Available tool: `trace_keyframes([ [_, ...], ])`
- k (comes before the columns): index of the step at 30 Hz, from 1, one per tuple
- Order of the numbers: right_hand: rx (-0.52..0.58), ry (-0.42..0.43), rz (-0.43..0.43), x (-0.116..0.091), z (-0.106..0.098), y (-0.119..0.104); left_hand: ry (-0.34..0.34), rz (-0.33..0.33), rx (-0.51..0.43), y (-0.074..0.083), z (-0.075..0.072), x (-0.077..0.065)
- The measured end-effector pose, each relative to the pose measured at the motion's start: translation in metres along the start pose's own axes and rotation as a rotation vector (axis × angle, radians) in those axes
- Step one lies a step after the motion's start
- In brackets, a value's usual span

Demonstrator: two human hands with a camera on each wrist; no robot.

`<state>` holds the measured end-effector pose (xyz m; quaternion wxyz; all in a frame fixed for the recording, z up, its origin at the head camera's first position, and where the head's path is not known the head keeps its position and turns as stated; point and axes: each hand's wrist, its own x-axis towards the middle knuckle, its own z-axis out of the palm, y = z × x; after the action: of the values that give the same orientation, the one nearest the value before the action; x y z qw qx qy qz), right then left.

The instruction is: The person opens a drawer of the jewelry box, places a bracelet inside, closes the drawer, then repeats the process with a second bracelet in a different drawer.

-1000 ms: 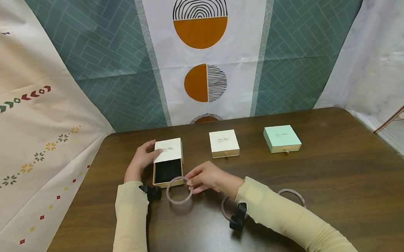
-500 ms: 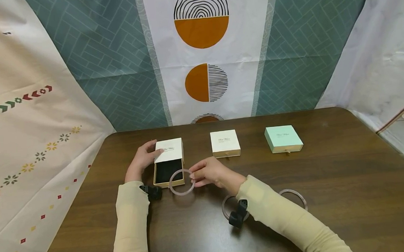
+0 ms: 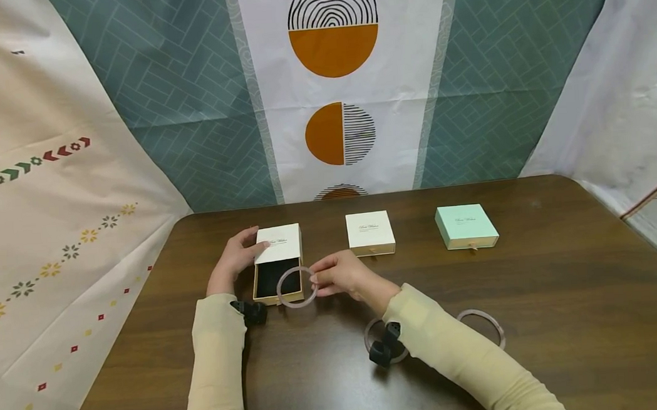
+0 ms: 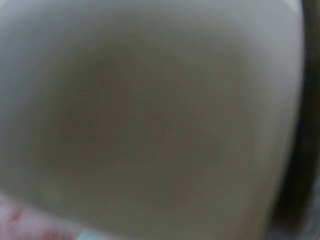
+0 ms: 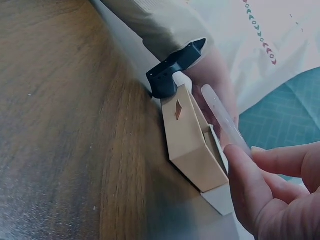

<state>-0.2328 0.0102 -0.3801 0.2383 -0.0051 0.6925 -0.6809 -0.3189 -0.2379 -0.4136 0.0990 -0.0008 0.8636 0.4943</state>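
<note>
On the left of the table stands a white slide-out gift box (image 3: 278, 233), its black-lined drawer (image 3: 268, 276) pulled out toward me. My left hand (image 3: 234, 259) grips the box's cover, thumb on top. Between thumb and fingers, my right hand (image 3: 341, 275) pinches a pale pinkish bangle (image 3: 297, 305), tilted over the drawer's front right part. Seen edge-on in the right wrist view, the bangle (image 5: 226, 119) stands just above the drawer (image 5: 189, 134), apart from it. The left wrist view is blurred and blocked by a pale surface.
A second white box (image 3: 370, 229) and a mint green box (image 3: 466, 221) stand closed farther right on the brown table (image 3: 564, 266). One bangle (image 3: 367, 339) lies partly hidden under my right wrist, another bangle (image 3: 501, 332) beyond the forearm. Fabric hangs behind and at both sides.
My right hand has carried the bangle away from me, from in front of the drawer to over it. The left hand keeps its hold on the box. The head view has shifted slightly.
</note>
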Motion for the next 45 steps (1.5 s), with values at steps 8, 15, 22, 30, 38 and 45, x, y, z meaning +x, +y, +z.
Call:
trace_keyframes([
  [8,0.001,0.031,0.001,0.006,0.0,-0.003,0.002,-0.01,-0.004,0.002,0.001,-0.001],
  [15,0.015,0.056,0.008,0.009,0.001,-0.006,0.012,-0.011,0.01,0.001,0.001,-0.001],
  [22,0.01,0.069,-0.005,0.013,0.003,-0.004,0.002,-0.005,0.007,0.002,0.001,-0.002],
  [30,0.017,0.077,0.01,0.018,0.003,-0.003,0.002,-0.007,0.002,0.002,0.0,-0.002],
  [38,0.049,0.088,0.022,0.023,0.002,-0.003,0.003,-0.009,-0.006,0.001,0.0,-0.001],
  [45,0.083,0.099,0.031,0.026,0.004,0.0,0.001,-0.011,0.0,0.0,0.0,0.0],
])
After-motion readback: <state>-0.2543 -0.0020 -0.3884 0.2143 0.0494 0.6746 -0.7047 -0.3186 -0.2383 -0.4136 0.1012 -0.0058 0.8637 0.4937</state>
